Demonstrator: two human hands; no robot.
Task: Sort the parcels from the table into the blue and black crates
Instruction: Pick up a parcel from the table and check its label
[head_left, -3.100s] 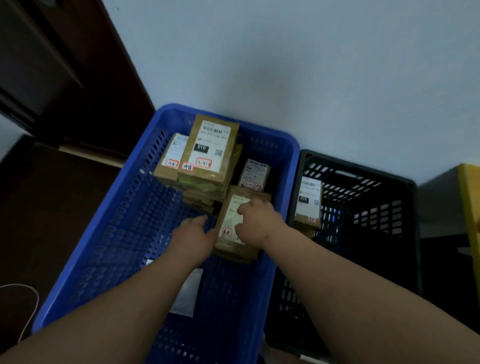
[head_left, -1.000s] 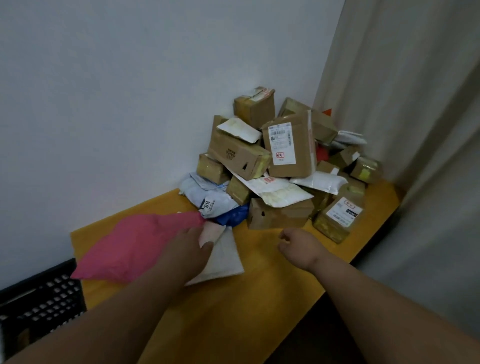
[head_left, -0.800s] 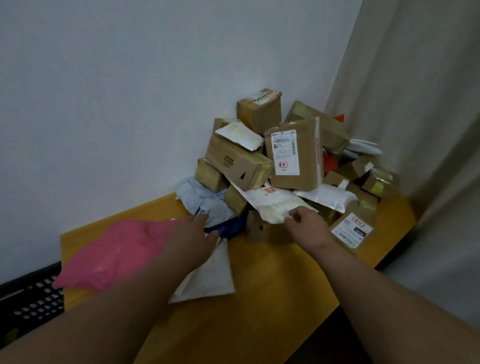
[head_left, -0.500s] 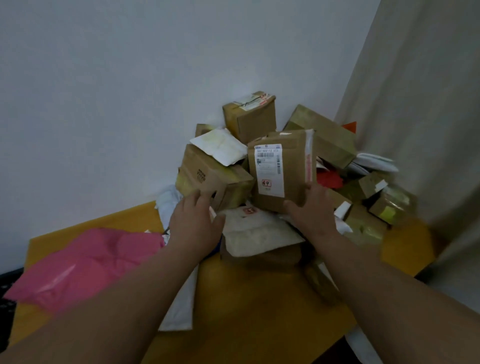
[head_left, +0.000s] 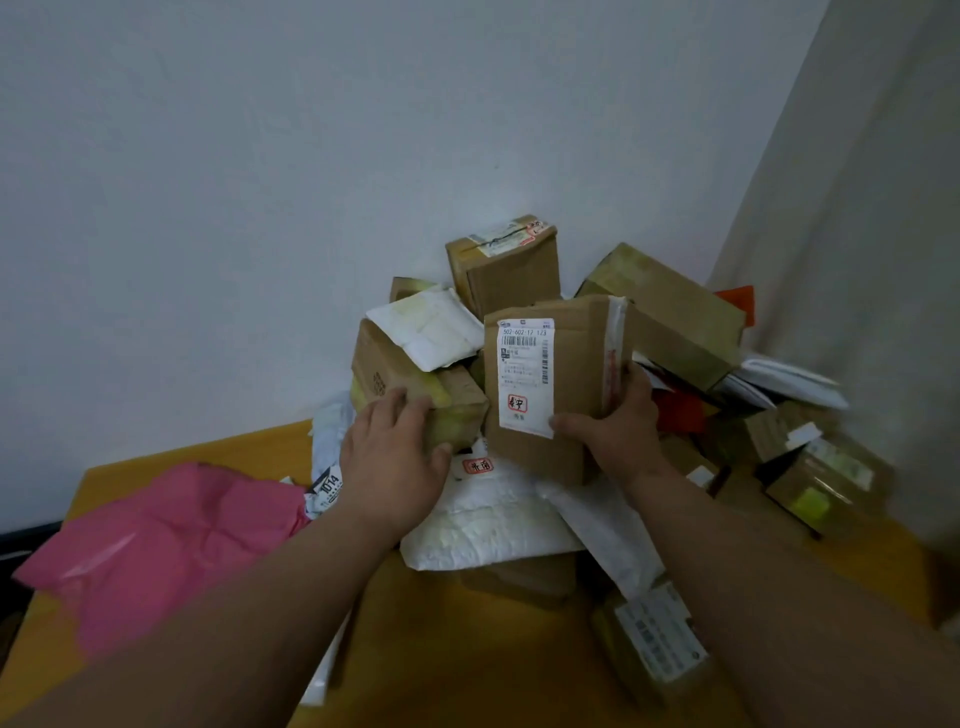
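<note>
At the near edge of the yellow desk (head_left: 467, 649), a small brown box with a white label (head_left: 655, 639) lies flat beside the right forearm. Left of it, a pink plastic mailer (head_left: 156, 540) sprawls over the desk's left corner. Just beyond, a white padded mailer (head_left: 493, 525) lies under the heap, a red-stamped tag showing on its upper part. The left hand (head_left: 395, 467) rests on this pile, fingers laid fairly straight against the taped end of a long brown carton (head_left: 415, 384); its grip closes on nothing. The right hand (head_left: 613, 431) holds an upright labelled parcel (head_left: 550, 384), thumb across the front at the label's lower corner, fingers wrapped round the right edge. The parcel's base sits low in the heap; whether it is lifted clear cannot be told. Behind, a small white envelope (head_left: 426, 327) lies on the long carton, and a taped box (head_left: 506, 265) stands against the wall. To the right, more cartons and white mailers crowd the corner, blurred.
</note>
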